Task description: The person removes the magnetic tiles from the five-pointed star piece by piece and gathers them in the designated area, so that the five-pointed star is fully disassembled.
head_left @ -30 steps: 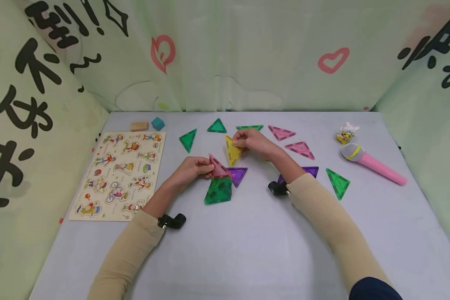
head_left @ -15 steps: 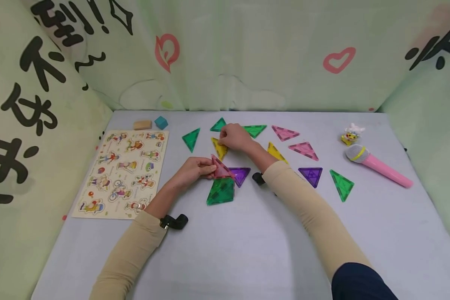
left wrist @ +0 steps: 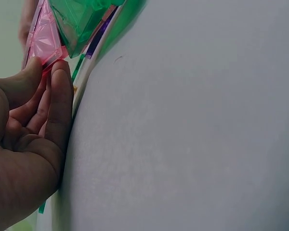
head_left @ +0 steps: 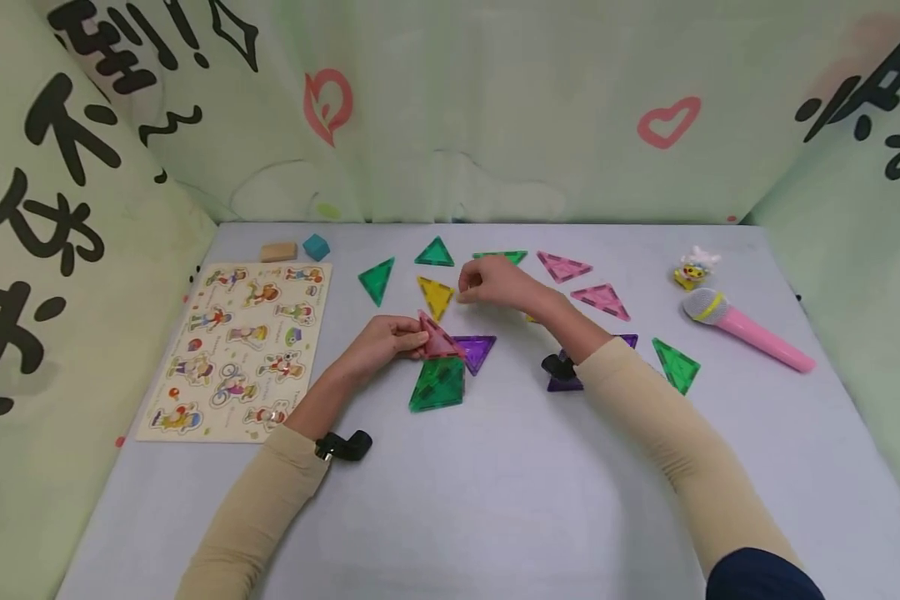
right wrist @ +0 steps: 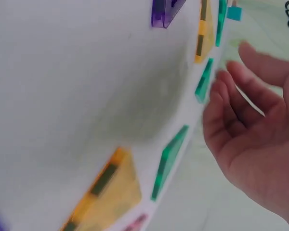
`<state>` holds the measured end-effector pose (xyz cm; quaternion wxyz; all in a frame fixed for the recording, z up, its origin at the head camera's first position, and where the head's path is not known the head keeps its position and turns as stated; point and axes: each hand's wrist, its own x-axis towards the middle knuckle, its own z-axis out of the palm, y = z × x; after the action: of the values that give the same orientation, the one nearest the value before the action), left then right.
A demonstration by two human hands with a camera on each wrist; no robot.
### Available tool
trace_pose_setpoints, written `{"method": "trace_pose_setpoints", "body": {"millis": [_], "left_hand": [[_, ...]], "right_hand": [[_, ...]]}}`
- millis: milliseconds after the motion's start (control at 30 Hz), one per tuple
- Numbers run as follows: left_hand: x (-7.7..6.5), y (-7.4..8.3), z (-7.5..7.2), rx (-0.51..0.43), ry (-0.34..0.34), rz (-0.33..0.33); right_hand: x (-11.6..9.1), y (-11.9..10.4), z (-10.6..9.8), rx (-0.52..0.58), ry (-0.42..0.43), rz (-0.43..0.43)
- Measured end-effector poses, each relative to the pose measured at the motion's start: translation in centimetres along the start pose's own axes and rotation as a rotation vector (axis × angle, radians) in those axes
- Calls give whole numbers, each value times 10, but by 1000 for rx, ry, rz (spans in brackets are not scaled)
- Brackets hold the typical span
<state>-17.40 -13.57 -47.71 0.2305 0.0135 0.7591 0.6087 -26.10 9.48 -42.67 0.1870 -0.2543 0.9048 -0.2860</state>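
My left hand (head_left: 392, 340) pinches a pink triangular magnetic tile (head_left: 438, 337) between thumb and fingers; in the left wrist view that pink tile (left wrist: 44, 41) stands tilted against green tiles (left wrist: 84, 21). A green piece (head_left: 437, 385) sits just in front of it, and a purple triangular tile (head_left: 476, 352) is at its right. My right hand (head_left: 502, 283) holds nothing, its fingers loosely bent beside a yellow triangular tile (head_left: 436, 297) lying on the table. In the right wrist view, a gap shows between the thumb and fingers of the right hand (right wrist: 255, 106).
Green triangular tiles (head_left: 377, 280) and pink ones (head_left: 602, 300) lie around the back. At left is a picture board (head_left: 236, 354) with two wooden blocks (head_left: 279, 252) behind it. A pink microphone (head_left: 757, 332) and a small toy figure (head_left: 694, 267) are at right.
My right hand carried the yellow tile left, set it down in front of the back green triangle, let go and drew back to the right. The left hand stays on the pink tile.
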Motion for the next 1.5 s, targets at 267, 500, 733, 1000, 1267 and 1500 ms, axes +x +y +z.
{"method": "trace_pose_setpoints", "body": {"millis": [267, 500, 733, 1000, 1267, 1500], "left_hand": [[-1, -1, -3, -3, -10, 18], [0, 0, -2, -26, -19, 15], [-1, -1, -2, -32, -14, 13], [-2, -1, -1, -42, -10, 12], [-4, -2, 2, -41, -3, 28], [-5, -2, 3, -41, 31, 54]], "right_hand": [[-40, -8, 23, -237, -181, -46], [-53, -11, 31, -295, -187, -69], [-42, 0, 19, -261, -151, -94], [-26, 17, 6, -188, -88, -57], [-37, 11, 11, -64, -11, -101], [-64, -10, 36, 389, -181, -38]]}}
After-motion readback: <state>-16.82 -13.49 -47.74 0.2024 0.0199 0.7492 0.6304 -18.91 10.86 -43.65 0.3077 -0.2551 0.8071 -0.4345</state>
